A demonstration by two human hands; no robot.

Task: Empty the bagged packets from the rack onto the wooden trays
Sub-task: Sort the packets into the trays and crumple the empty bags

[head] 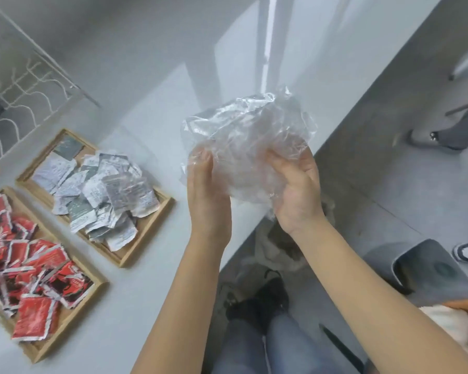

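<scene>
- I saw both hands raised over the near edge of the pale grey counter (135,306), gathered around a crumpled, clear plastic bag (250,136).
- The left hand (207,201) had its fingers curled into the left side of the bag, the film bunched over its fingertips.
- The right hand (297,190) gripped the right side, palm turned inward, thumb and fingers folded around the plastic.
- The bag looked emptied; I could make out no packets inside it, only wrinkled film.
- To the left on the counter lay a rectangular light-wood tray (152,225), piled with white-and-grey printed packets (106,190), some spilling onto its rim.
- Just beside it, nearer the left edge of view, lay a second light-wood tray (89,295) heaped with red-and-black packets (30,279).
- The two trays sat side by side at an angle, close but apart.
- A white wire rack (25,95) stood at the upper left, behind the trays; I couldn't tell whether anything was in it.
- Below the counter I saw blue-jeaned legs (254,344) and a black shoe (262,298) on the grey floor (389,184).
</scene>
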